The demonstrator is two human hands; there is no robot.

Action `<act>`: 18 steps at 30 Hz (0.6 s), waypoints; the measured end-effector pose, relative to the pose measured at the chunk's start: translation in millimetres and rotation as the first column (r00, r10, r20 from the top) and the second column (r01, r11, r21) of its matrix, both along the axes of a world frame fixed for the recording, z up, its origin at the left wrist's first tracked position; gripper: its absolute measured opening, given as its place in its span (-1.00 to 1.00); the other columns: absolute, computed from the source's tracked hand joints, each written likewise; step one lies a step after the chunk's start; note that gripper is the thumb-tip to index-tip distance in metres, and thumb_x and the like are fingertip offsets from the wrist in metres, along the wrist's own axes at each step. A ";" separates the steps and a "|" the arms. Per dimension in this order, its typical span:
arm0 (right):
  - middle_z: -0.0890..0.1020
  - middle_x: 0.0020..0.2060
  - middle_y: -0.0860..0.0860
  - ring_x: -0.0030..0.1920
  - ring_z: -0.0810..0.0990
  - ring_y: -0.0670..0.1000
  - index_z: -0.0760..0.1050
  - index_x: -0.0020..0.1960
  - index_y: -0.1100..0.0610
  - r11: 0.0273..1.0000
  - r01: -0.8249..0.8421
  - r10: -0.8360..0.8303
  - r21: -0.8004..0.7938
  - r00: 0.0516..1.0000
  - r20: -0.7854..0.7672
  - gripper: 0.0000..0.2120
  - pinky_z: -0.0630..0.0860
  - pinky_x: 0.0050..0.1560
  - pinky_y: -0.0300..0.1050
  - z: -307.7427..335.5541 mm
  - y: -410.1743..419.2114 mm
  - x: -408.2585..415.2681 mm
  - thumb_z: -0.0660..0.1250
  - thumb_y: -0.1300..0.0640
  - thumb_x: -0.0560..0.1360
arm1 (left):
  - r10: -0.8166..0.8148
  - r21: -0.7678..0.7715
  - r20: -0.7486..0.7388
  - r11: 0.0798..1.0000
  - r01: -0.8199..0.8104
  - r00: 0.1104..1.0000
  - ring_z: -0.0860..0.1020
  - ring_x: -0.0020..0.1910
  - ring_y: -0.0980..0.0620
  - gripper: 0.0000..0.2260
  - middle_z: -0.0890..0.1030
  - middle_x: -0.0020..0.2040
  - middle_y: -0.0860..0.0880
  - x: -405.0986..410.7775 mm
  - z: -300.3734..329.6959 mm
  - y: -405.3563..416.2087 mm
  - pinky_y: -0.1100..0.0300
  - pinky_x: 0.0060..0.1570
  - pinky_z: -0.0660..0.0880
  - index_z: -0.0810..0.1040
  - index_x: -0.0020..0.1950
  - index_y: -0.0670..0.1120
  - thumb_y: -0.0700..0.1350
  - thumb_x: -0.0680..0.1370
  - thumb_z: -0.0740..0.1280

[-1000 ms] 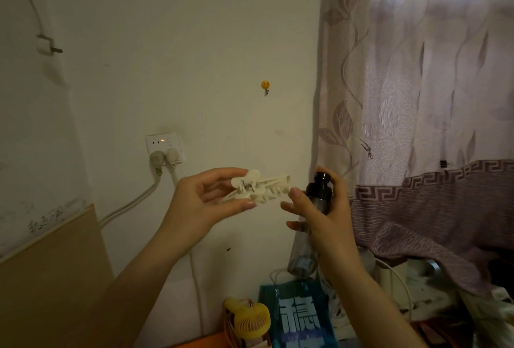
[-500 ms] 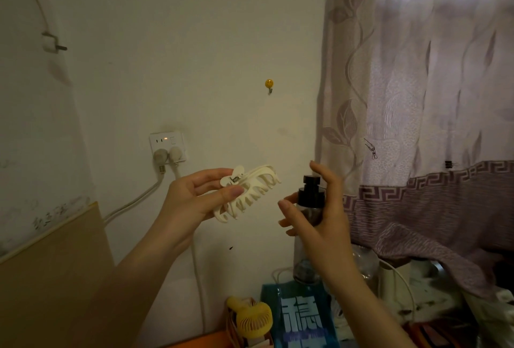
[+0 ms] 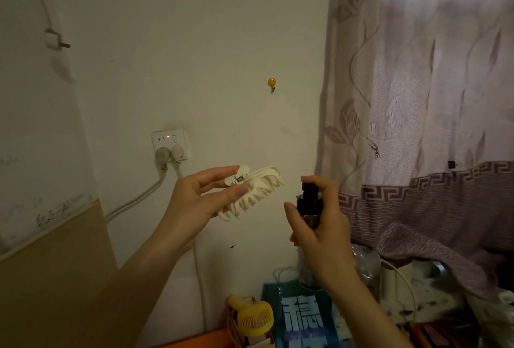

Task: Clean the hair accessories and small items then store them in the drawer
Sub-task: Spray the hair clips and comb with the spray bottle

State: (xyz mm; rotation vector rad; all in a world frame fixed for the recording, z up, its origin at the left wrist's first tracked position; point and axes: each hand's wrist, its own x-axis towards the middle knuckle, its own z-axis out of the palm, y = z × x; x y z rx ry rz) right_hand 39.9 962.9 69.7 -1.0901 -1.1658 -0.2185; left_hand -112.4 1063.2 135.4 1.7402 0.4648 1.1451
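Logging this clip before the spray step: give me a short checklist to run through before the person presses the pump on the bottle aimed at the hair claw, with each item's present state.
1. Hair claw secured: ok, the left hand pinches it at the hinge end, thumb below and fingers above.
2. Spray bottle secured: ok, the right hand is wrapped round its body.
3. Finger on the pump: ok, the index finger rests over the black cap.
4. Nozzle faces the claw: cannot tell, the opening is not visible.
5. Claw and bottle apart: ok, a gap of bare wall shows between them.
6. Wall socket out of the spray path: cannot tell, it sits behind and left of the claw.
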 end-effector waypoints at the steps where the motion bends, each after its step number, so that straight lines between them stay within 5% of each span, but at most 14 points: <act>1: 0.54 -0.29 -0.02 -0.43 0.56 0.01 0.32 0.08 -0.18 1.000 0.012 -0.012 -0.008 1.000 0.004 -0.63 0.55 -0.44 -0.20 -0.5 0.2 0.1 0.37 0.22 0.50 | -0.001 -0.002 0.000 1.000 0.001 1.000 0.58 -0.25 -0.03 -0.61 0.66 -0.17 -0.02 0.1 0.0 -0.2 0.10 -0.17 0.53 0.68 -0.01 0.07 -0.01 0.16 0.51; 18: 0.52 -0.32 -0.01 -0.46 0.55 0.02 0.33 0.11 -0.15 0.999 -0.051 0.052 0.008 0.996 -0.069 -0.62 0.57 -0.44 -0.06 -11.3 -2.0 1.9 0.37 0.25 0.49 | -0.002 -0.027 0.008 1.000 0.003 1.000 0.62 -0.18 -0.05 -0.60 0.65 -0.11 -0.08 -0.7 -1.7 -0.1 0.01 -0.08 0.56 0.68 -0.02 0.07 0.01 0.15 0.51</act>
